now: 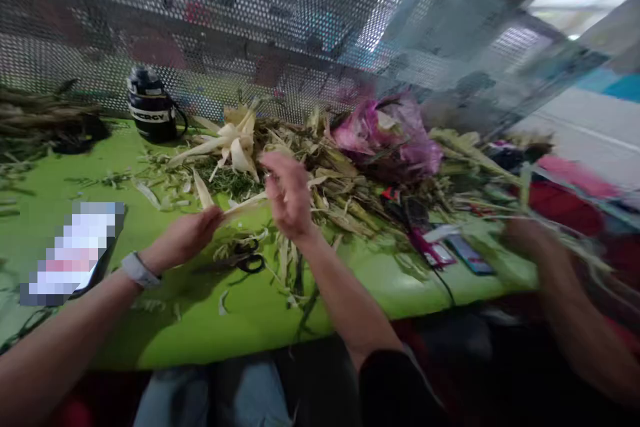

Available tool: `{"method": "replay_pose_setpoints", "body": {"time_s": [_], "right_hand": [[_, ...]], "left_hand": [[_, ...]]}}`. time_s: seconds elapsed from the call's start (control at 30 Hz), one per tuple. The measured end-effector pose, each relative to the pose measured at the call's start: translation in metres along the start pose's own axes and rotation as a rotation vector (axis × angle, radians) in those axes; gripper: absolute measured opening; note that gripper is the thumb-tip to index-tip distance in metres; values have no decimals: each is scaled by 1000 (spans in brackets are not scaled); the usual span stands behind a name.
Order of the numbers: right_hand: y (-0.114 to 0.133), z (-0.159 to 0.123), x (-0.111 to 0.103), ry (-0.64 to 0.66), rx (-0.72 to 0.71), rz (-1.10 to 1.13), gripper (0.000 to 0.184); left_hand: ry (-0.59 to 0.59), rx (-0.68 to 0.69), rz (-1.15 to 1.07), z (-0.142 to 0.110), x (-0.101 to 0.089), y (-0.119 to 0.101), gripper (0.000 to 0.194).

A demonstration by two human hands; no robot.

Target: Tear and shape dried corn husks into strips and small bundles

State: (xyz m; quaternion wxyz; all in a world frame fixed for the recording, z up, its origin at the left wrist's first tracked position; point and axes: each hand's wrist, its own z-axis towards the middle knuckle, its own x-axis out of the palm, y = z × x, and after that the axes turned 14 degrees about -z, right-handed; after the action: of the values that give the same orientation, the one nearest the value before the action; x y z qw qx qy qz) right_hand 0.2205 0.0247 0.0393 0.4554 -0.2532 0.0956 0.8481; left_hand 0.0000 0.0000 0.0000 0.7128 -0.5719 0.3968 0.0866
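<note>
My left hand [187,235] is closed in a pinch on one end of a pale dry leaf strip [243,206] above the green table [225,320]. My right hand [287,193] is raised over the other end of the strip, fingers loosely curled and smeared by motion, just before a heap of dry stalks and husks [340,193]. Black-handled scissors [245,258] lie on the table under my hands. A pale husk bundle [235,140] lies behind them.
A dark jug [150,107] stands at the back left by a perforated metal screen [200,20]. A pink bag [390,133] sits on the heap. A phone [75,253] lies left. Another person's arm [560,293] works at right.
</note>
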Motion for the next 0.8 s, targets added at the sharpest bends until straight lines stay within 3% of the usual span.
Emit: {"method": "replay_pose_setpoints", "body": {"time_s": [0.07, 0.13, 0.23, 0.33, 0.47, 0.6, 0.8], "right_hand": [[10, -11, 8, 258, -213, -34, 37], [16, -18, 14, 472, -297, -32, 37], [16, -18, 15, 746, -226, 62, 43], [8, -11, 6, 966, -53, 336, 46], [-5, -3, -5, 1134, 108, 608, 50], [-14, -2, -8, 1247, 97, 751, 53], [-21, -1, -13, 1334, 166, 943, 53]], "left_hand": [[17, 31, -53, 2, -4, -4, 33], [56, 39, -109, 4, -10, -7, 33], [172, 28, -191, 5, -25, -11, 34], [319, -30, -282, 4, -40, -10, 37], [410, -83, -402, 2, -51, -3, 39], [476, -55, -440, 3, -52, 3, 36], [459, -85, -458, 1, -58, -2, 35]]}}
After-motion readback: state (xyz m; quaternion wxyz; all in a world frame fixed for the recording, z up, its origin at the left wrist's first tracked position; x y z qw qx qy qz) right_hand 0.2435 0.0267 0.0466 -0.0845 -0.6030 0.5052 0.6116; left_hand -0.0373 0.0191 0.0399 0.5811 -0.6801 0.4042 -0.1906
